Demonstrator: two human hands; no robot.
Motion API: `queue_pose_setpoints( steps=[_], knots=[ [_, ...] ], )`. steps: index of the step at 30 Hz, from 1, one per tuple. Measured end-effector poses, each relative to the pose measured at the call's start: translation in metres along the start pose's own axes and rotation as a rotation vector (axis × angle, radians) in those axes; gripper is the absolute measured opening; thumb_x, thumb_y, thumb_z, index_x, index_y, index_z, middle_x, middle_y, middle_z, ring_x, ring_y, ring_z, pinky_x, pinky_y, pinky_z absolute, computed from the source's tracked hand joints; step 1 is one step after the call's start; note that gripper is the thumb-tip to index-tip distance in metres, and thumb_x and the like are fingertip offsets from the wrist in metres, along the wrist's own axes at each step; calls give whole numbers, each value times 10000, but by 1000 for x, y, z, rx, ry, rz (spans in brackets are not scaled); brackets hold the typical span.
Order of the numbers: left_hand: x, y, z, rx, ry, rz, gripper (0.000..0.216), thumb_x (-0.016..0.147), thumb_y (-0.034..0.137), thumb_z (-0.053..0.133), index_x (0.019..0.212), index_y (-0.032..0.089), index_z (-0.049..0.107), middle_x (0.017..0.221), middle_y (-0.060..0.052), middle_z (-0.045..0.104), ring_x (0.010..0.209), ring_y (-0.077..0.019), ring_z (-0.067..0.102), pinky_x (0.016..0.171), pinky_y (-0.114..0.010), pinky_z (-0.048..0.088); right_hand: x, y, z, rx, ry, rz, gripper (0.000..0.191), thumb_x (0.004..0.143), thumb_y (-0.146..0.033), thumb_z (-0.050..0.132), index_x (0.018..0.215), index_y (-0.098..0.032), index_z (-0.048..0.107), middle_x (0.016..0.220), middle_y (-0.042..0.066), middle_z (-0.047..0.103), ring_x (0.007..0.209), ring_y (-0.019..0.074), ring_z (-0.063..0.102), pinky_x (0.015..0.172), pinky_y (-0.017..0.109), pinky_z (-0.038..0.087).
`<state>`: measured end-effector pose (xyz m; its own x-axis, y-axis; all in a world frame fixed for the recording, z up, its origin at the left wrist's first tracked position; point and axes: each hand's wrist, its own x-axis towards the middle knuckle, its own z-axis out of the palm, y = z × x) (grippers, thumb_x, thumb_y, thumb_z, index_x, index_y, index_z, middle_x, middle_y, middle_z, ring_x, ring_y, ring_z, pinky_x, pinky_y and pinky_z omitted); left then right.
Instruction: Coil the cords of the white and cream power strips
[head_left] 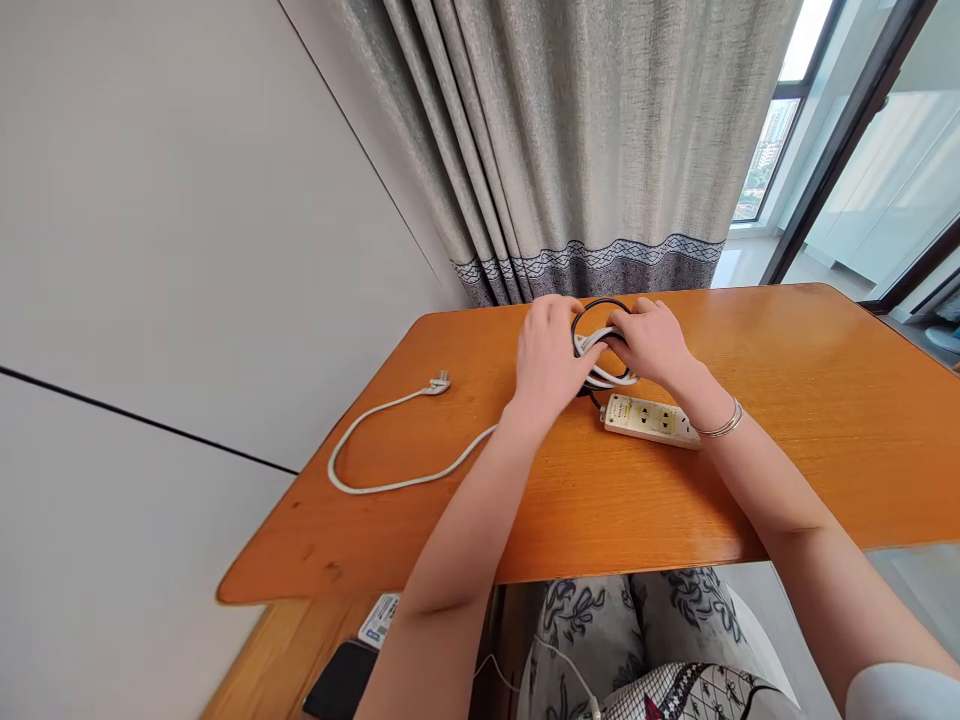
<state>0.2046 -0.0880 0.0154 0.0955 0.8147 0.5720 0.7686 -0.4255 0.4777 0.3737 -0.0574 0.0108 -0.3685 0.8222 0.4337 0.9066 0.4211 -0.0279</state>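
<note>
A bundle of looped white and black cords (pixel 602 377) is between my hands above the far part of the table. My left hand (pixel 551 350) curves round the left side of the bundle, its thumb against the white loops. My right hand (pixel 651 340) grips the bundle from the right with its fingers curled in. Just below lies a white power strip (pixel 649 418), its right end partly behind my right wrist; a black cord enters its left end. From under my left forearm a loose white cord (pixel 390 488) curves left to a plug (pixel 439 383).
The orange-brown wooden table (pixel 787 430) has rounded corners. A grey curtain (pixel 600 130) hangs behind it, and a pale wall panel (pixel 187 250) stands to the left. Below the near edge are a dark flat object (pixel 341 680) and a thin white cable (pixel 566 660) by my lap.
</note>
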Motion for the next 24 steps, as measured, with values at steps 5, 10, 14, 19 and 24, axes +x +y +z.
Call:
queue_pose_setpoints(
  steps=[5,10,14,19,24],
  knots=[
    [-8,9,8,174,-152,153,98,839,130,724,908,196,741,1496,-158,548,1472,-370,428,1200,-565,362,-1,-1,-2,211,-46,156,282,925,-302,576,1162,-169,651,955,130,745,920,288,640,689,325,352],
    [-6,4,11,180,-193,159,293,790,123,794,1065,214,755,1634,-147,430,1481,-376,444,1217,-592,356,1,10,0,513,-132,225,297,878,-336,643,1129,-197,564,761,19,707,703,218,635,643,296,368],
    [-8,7,11,218,-205,213,367,775,105,814,1112,242,765,1694,-118,342,1474,-356,466,1231,-614,343,2,21,5,806,-220,260,336,791,-211,633,1089,-219,479,691,-35,661,635,182,617,595,277,415],
    [-8,12,12,341,-212,262,198,845,129,750,1005,231,806,1676,-96,384,1497,-338,448,1247,-617,333,2,22,6,1031,-295,275,396,691,-128,614,1028,-241,440,675,-60,628,576,146,567,525,251,407],
    [-6,10,16,380,-187,320,164,859,121,702,959,171,821,1609,-139,483,1435,-346,519,1258,-597,331,2,23,8,1058,-307,203,373,680,-167,639,998,-240,461,650,-70,592,536,120,498,510,246,367]
  ],
)
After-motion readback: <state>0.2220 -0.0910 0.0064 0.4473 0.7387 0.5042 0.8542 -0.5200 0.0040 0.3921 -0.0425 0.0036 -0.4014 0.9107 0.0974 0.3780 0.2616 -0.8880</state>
